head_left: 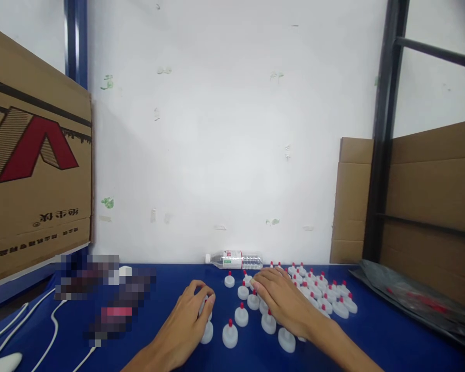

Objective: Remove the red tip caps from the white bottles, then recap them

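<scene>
My left hand is closed round a small white bottle, thumb on its right side and fingers bent over it. The bottle is mostly hidden by the hand. Just below stands another small white bottle. My right hand reaches over the left part of a group of similar red-tipped bottles. Its fingers curve down, and their tips and whatever they hold are out of sight. Between the hands several loose bottles stand upright, among them a near one and one further back.
A clear plastic water bottle lies by the wall on the blue table. To the left are a large cardboard box, white cables and pixelated items. A dark grey plastic bag lies at the right.
</scene>
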Demonstrator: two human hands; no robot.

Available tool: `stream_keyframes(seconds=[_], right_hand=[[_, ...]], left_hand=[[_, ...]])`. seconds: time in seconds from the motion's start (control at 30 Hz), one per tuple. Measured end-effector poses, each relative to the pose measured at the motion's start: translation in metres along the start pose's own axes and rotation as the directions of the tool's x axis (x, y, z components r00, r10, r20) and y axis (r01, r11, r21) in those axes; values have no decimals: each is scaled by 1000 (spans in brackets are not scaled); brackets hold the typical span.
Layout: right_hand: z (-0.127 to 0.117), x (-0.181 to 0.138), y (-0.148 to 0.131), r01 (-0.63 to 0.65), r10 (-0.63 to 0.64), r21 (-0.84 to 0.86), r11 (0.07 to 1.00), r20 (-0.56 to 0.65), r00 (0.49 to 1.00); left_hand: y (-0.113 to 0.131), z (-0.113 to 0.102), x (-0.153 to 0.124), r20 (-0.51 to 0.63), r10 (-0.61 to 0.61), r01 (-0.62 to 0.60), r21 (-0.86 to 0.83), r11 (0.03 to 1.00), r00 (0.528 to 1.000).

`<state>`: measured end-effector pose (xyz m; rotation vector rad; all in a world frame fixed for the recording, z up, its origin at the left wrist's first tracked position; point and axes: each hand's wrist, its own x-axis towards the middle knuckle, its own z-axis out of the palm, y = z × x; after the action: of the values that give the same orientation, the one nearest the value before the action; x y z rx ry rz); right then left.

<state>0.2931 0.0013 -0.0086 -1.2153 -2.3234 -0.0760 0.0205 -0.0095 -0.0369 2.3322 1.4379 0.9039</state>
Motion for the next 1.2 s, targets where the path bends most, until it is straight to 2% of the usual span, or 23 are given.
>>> stream_keyframes(seconds=[0.17, 0.33, 0.7, 0.8, 1.03, 1.1, 1.2], right_hand=[[11, 1, 10, -82, 80, 18, 996, 112, 990], [9, 8, 10, -41, 39, 19, 999, 121, 992], [-2, 8, 11, -21, 21, -35, 999, -7, 1000], [-6, 7, 17, -33, 31, -30, 999, -71, 997], [3, 4, 44, -220, 200, -110, 969, -164, 966], [2, 4, 45, -242, 220, -120, 963, -171, 960], [-16, 3, 39, -270, 247, -125, 955, -173, 954]], left_hand=[[-1, -2, 1, -6, 3, -3, -19, 1000, 1000], [3, -5, 2, 15, 26, -25, -49, 998, 1000], [-1, -5, 2, 31, 10, -8, -49, 999, 999], [-3, -5, 2, 39, -46, 49, -63, 997, 998], [-2, 4, -6, 172, -142, 155, -63, 986, 975], [-1, 9, -8, 137, -155, 163, -53, 985, 978], [0, 14, -10, 73, -155, 159, -48, 986, 985]])
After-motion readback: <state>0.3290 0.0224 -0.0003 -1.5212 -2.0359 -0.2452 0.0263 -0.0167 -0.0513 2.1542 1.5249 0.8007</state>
